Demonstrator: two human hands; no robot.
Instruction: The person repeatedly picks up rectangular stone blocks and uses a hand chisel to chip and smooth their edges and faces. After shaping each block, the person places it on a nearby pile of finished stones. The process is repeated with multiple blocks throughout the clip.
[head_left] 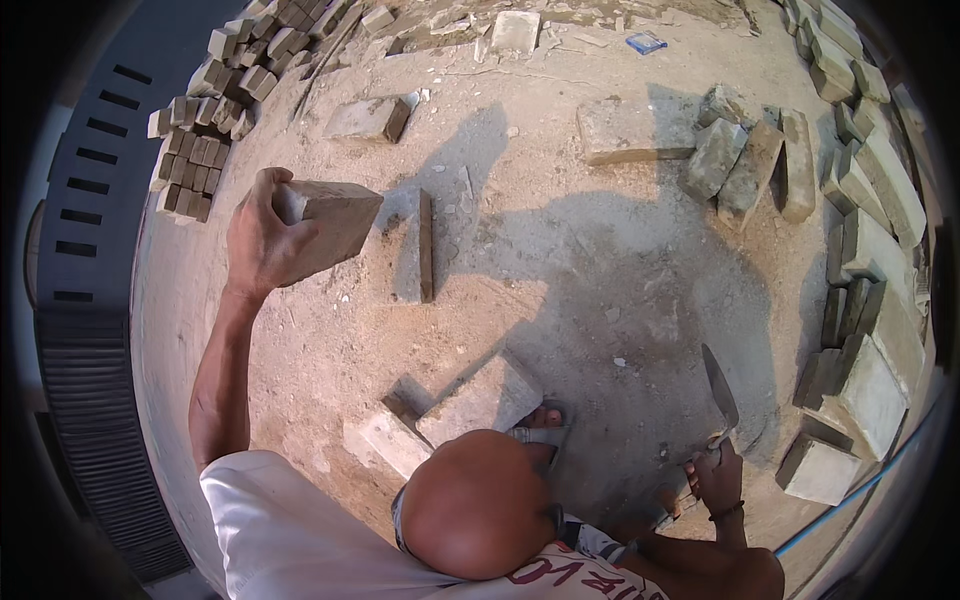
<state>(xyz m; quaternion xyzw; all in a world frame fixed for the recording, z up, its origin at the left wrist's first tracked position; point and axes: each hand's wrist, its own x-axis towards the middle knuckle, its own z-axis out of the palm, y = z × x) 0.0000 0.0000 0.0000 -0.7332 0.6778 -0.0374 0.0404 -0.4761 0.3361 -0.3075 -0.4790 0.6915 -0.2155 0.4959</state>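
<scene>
1. At far left, a pile of small bricks point(193, 165) is stacked unevenly, so a knock might send loose ones sliding; they look grey-brown, blunt and rectangular
2. The left hand point(262, 237) grips one end of a concrete block point(345, 222), out to the person's left front; the block seems heavy for a one-handed hold at arm's length, and its dusty, flat sides could let it slip, chip a corner or pinch fingers
3. Just right of that block, a narrow brown slab point(427, 245), seemingly on edge, might topple if bumped; around it the ground point(310, 345) is sandy and strewn with chips
4. Low in the middle, a pale, rough-faced block point(485, 395) lies beside a sandalled foot point(545, 436); with toes exposed, a dropped block could hurt them
5. The right hand point(718, 478) is closed around the handle of a trowel point(722, 395), its thin, tapering blade pointing away from the person; a careless swing might nick skin
6. At far right, large blocks point(875, 390) with smooth pale faces lean together, so disturbing one could shift its neighbours; a slim blue hose point(862, 488) alongside might snag a foot
</scene>
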